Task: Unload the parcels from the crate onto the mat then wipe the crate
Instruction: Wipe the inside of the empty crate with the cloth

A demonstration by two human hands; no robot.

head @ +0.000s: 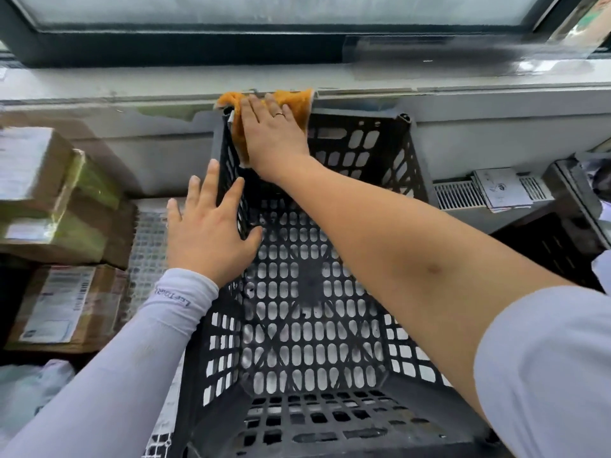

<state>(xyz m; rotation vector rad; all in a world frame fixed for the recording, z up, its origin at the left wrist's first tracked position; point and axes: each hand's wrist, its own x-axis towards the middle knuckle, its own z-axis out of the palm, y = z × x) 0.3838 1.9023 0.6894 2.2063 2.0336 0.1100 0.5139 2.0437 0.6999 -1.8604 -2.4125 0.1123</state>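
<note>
now, from the head camera, the black slatted crate (307, 292) stands below the window sill (132, 84), with no parcel showing on the part of its floor not covered by the arms. the right hand (274, 137) reaches across to the crate's far left corner and presses an orange cloth (294, 100) flat against the top of the far wall, its fingers straight and spread over the cloth, a ring on one of them. the left hand (211, 229) rests on the rim of the left wall, fingers wide and straight, thumb inside the crate. brown parcels (56, 206) lie stacked at the left, beside the crate, blurred. a gridded mat (148, 252) shows between the parcels and the crate's left wall
</note>
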